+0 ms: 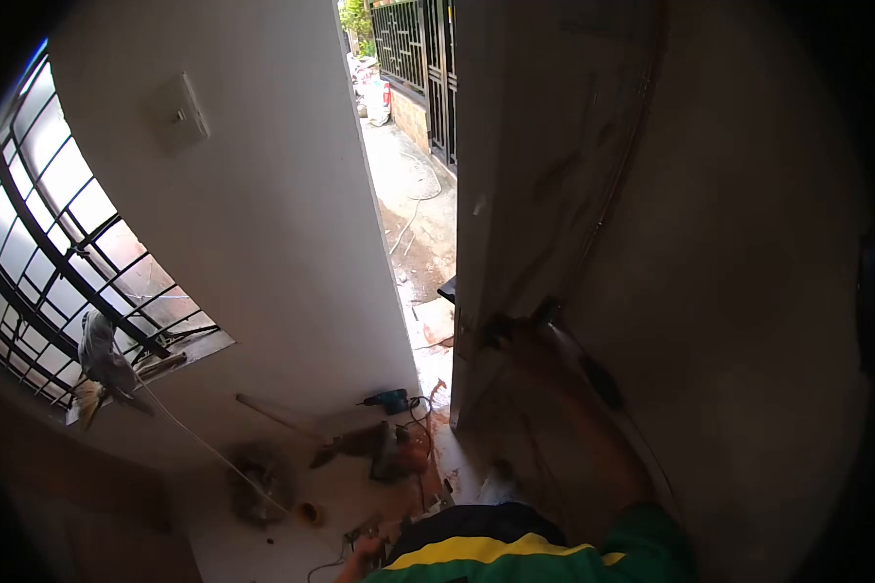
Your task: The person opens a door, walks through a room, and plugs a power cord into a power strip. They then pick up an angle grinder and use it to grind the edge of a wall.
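My right arm reaches out to the dark door (486,243), and my right hand (527,348) is closed around a dark corded tool (546,313) held against the door's surface, near its edge. Deep shade hides the tool's exact kind. From it a cable (651,449) runs down along my forearm. Low in the view, my left hand (366,556) is partly cut off by my body. Its fingers look curled by a small metallic object (365,531), too dim to name.
A teal power drill (389,400) with a cord lies on the floor near the doorway. Beside it are a reddish pan-like container (399,455) and a yellowish ring (309,513). Barred window (78,248) at left has a wrapped bundle (105,352) on its sill. Outside runs a paved path (408,185).
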`<state>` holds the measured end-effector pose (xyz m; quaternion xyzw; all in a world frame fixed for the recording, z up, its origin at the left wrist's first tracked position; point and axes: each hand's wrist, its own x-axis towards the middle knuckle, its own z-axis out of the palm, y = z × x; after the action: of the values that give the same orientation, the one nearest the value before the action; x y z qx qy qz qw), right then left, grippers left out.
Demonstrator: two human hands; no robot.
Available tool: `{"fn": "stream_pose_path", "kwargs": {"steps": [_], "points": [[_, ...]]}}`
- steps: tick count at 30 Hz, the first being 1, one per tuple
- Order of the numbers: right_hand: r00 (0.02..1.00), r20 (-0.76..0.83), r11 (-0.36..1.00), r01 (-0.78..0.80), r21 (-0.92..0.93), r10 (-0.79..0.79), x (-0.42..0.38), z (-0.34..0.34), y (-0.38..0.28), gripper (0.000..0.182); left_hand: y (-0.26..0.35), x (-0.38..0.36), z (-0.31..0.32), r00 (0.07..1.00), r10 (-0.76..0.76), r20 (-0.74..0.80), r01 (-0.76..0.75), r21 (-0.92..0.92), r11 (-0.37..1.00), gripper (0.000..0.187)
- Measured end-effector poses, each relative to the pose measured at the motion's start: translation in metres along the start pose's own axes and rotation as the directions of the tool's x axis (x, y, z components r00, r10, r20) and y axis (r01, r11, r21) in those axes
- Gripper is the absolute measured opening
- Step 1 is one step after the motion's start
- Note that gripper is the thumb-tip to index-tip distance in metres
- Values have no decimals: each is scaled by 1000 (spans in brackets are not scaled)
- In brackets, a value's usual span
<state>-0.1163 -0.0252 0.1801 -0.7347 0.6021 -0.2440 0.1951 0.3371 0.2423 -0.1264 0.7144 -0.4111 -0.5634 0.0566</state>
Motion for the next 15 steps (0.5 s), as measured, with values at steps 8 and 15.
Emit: {"fn": "stream_pose_path", "kwargs": {"steps": [8,15], "points": [[960,-253,990,95,-105,-119,139,81,-3,47,8,-18,25,989,-105,-106,88,-154,984,41],[959,-276,995,35,-89,-58,217,89,-34,34,-84,60,52,979,182,96,-205,359,911,58]]}}
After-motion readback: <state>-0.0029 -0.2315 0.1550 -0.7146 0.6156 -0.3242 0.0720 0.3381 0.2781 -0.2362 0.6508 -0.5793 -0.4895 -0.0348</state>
